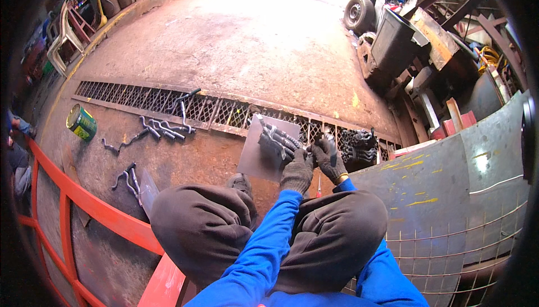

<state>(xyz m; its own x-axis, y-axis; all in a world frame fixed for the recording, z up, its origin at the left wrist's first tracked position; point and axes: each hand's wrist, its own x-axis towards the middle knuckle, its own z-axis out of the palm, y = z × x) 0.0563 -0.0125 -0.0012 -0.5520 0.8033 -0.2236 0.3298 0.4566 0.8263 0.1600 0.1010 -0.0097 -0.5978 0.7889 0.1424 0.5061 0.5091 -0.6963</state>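
Both my hands wear dark knit gloves and meet in front of my knees. My left hand (297, 173) is closed at the near end of a bundle of dark bent metal rods (277, 140), which lies on a flat grey metal sheet (254, 158). Beside it, my right hand (330, 161) has its fingers curled in, with a small shiny metal piece (328, 136) showing at the fingertips. What sits between the two hands is hidden by the gloves. Just right of them stands a stack of dark bent rods (359, 145).
A floor grating (224, 114) crosses ahead. More bent rods (163, 129) and a green-yellow can (82, 122) sit left. A red metal frame (101, 206) runs along my left side. Metal sheets (426, 189) and wire mesh (449, 256) lie right. A red-handled tool (319, 190) is between my knees.
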